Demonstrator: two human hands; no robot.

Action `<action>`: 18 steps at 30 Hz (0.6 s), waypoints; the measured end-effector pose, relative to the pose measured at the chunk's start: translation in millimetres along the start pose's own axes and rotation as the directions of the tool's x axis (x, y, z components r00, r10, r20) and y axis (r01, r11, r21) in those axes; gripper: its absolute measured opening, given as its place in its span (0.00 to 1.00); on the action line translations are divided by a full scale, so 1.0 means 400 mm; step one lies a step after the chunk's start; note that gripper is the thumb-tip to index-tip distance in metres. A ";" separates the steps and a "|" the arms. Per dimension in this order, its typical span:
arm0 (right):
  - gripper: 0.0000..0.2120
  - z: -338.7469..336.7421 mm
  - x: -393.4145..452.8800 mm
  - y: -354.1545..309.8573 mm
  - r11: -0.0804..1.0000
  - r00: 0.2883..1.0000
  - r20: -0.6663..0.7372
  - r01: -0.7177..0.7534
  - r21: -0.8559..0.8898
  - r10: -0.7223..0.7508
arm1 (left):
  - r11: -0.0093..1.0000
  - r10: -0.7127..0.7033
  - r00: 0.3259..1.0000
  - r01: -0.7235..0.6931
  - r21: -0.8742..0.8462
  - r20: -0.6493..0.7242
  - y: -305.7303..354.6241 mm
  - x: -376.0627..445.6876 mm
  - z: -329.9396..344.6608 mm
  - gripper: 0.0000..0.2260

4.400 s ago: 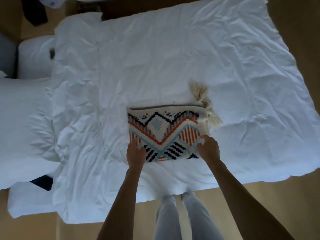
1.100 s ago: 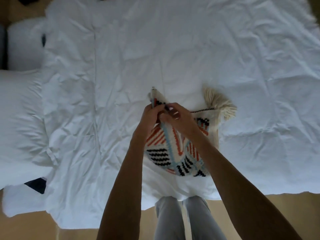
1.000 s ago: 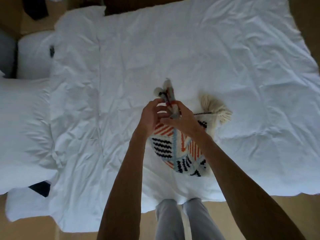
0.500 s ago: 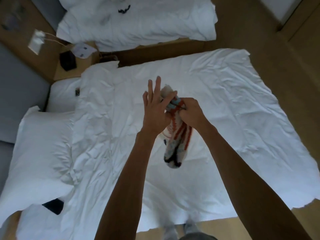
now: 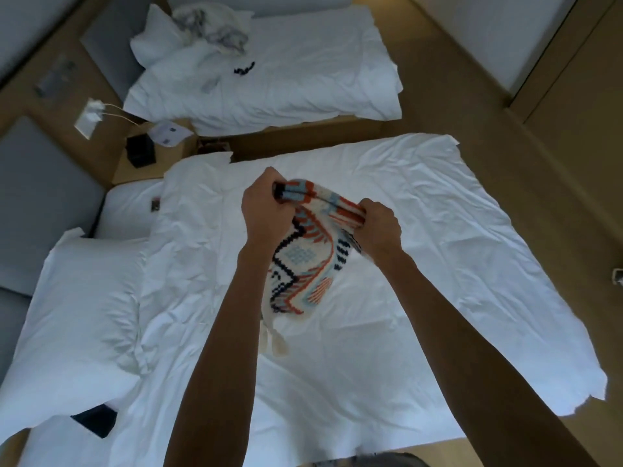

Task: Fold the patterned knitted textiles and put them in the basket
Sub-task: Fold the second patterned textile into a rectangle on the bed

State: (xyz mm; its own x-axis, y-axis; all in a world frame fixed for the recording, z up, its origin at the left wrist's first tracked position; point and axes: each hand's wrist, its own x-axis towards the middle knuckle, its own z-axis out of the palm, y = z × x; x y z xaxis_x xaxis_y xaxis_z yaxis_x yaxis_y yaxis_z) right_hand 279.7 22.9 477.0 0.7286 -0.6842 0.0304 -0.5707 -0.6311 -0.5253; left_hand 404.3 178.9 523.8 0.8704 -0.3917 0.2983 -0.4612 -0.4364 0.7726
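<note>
Both hands, left (image 5: 264, 210) and right (image 5: 379, 227), grip the patterned knitted textile's (image 5: 303, 264) top edge; it hangs between them.

Two white beds (image 5: 337, 365), tan floor (image 5: 505, 106), wooden nightstand (image 5: 161, 153)
</note>
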 end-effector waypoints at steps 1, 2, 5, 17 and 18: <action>0.06 0.000 -0.009 0.005 0.999 0.998 -0.048 -0.029 -0.028 0.027 | 0.998 -0.048 0.997 0.046 -0.039 -0.059 -0.016 0.000 -0.010 0.07; 0.06 0.002 -0.018 0.009 0.998 0.995 -0.083 -0.050 -0.044 0.047 | 0.994 -0.091 0.990 0.085 -0.066 -0.104 -0.029 -0.004 -0.023 0.06; 0.06 0.019 -0.048 0.010 0.998 0.983 -0.174 -0.065 -0.014 0.061 | 0.993 -0.109 0.979 0.115 0.023 -0.172 -0.054 -0.017 -0.052 0.06; 0.13 -0.016 -0.129 -0.074 0.947 0.992 0.065 0.084 0.310 -0.109 | 0.894 0.038 0.999 -0.041 0.446 0.015 -0.158 -0.087 -0.133 0.04; 0.12 -0.011 -0.136 -0.087 0.944 0.984 0.102 0.109 0.310 -0.147 | 0.930 0.083 0.993 -0.107 0.352 0.083 -0.167 -0.106 -0.119 0.06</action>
State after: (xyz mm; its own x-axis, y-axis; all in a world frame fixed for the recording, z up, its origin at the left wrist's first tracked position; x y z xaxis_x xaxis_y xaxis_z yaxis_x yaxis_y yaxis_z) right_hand 258.2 80.4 497.3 0.8391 -0.5436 0.0204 -0.3425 -0.5570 -0.7566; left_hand 406.5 263.2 486.1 0.8119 -0.4921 0.3142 -0.5827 -0.6493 0.4888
